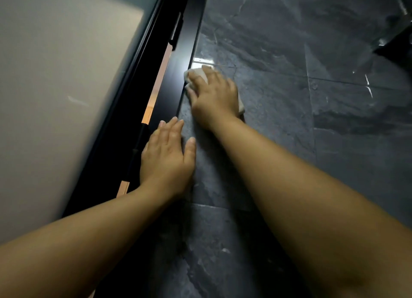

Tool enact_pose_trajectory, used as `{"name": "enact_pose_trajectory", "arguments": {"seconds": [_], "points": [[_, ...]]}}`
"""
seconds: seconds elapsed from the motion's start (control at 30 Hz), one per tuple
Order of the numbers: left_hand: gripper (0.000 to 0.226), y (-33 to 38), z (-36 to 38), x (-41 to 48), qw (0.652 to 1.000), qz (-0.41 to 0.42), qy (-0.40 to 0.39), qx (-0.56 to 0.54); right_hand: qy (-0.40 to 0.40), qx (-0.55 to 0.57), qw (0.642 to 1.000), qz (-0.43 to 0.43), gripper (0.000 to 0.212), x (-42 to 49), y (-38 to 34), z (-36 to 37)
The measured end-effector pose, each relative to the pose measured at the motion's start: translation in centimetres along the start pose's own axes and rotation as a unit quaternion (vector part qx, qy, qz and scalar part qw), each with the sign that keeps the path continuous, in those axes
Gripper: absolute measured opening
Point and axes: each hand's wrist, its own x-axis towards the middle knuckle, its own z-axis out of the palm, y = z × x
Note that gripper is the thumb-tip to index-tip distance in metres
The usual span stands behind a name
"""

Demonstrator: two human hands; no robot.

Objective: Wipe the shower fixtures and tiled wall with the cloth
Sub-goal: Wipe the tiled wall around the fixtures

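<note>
The dark grey marbled tiled wall (289,97) fills the right half of the view. My right hand (214,94) presses a small white cloth (198,73) flat against the tile, right beside the black door frame (178,74). Only the cloth's edges show past my fingers and at my wrist. My left hand (167,155) lies flat, fingers apart, on the tile and frame edge just below the right hand, holding nothing.
A frosted glass door panel (55,85) stands at the left, set in black framing with hinges (176,34). A narrow gap beside the frame shows warm light. Something dark and shiny (396,43) sits at the upper right corner.
</note>
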Motion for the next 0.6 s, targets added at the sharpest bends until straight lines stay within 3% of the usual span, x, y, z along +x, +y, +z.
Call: {"name": "enact_pose_trajectory", "arguments": {"seconds": [0.17, 0.27, 0.37, 0.43, 0.5, 0.53, 0.6], "points": [[0.064, 0.8, -0.8, -0.3, 0.987, -0.027, 0.074, -0.143, -0.014, 0.04, 0.995, -0.094, 0.054, -9.6, -0.4, 0.2], [0.065, 1.6, -0.6, -1.7, 0.991, -0.026, 0.058, -0.114, -0.041, 0.028, 0.982, -0.183, 0.062, -15.8, 0.6, -0.3], [0.072, 2.2, -0.1, -3.1, 0.997, 0.006, 0.011, -0.074, -0.051, 0.006, 0.934, -0.353, 0.046, -19.2, 4.6, -1.8], [0.073, 2.5, 0.2, -3.9, 0.998, 0.033, -0.022, -0.05, -0.07, 0.006, 0.91, -0.409, 0.042, -19.0, 8.1, -2.9], [0.073, 2.7, 0.3, -4.2, 0.997, 0.063, -0.036, -0.038, -0.069, 0.012, 0.933, -0.352, 0.043, -16.9, 12.2, -3.6], [0.074, 2.9, 0.5, -4.0, 0.996, 0.071, -0.042, -0.041, -0.042, 0.012, 0.96, -0.275, 0.045, -15.1, 14.5, -4.1], [0.077, 3.5, 0.6, -3.5, 0.995, 0.074, -0.056, -0.047, 0.009, -0.012, 0.999, -0.043, 0.053, -11.7, 18.3, -5.2]]}}
